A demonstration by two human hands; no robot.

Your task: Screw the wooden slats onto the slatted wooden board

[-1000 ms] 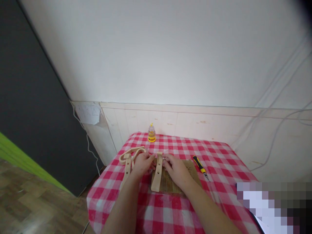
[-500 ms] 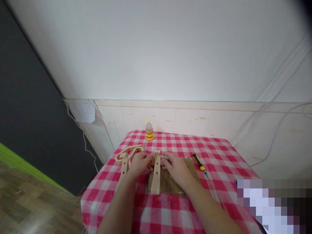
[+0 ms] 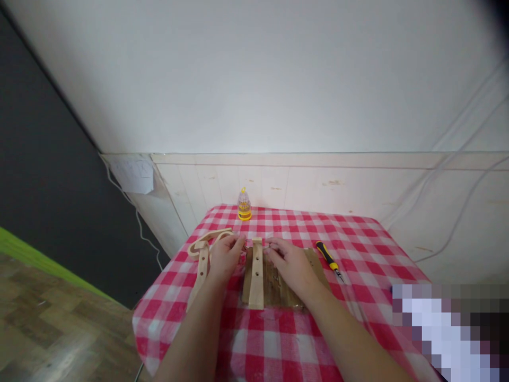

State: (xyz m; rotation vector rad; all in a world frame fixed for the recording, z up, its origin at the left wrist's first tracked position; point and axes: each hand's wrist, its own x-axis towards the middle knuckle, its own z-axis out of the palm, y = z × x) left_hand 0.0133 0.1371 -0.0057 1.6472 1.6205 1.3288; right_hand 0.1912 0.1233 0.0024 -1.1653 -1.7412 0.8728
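Note:
A pale wooden bar (image 3: pixel 256 292) with two holes lies lengthwise on a brown board (image 3: pixel 284 289) that looks wrapped in clear plastic. To the left of the bar's far end, my left hand (image 3: pixel 226 258) is closed, thumb and forefinger pinched together. On the other side my right hand (image 3: pixel 289 263) is closed in a pinch above the board. Something small shows at the fingertips of each hand, too small to name. Beside my left hand lie another holed wooden bar (image 3: pixel 202 268) and curved wooden pieces (image 3: pixel 194 248), partly hidden by that hand and forearm.
A yellow and black screwdriver (image 3: pixel 327 255) lies right of the board. A clear case with a yellow base (image 3: pixel 244 208) stands at the back of the table with a red checked cloth (image 3: pixel 274 339). Behind is a wall. At lower right, part of the view is pixelated.
My left hand has drawn slightly away from the bar's far end, to the left and up. My right hand stays about where it was. The whole view has shifted slightly.

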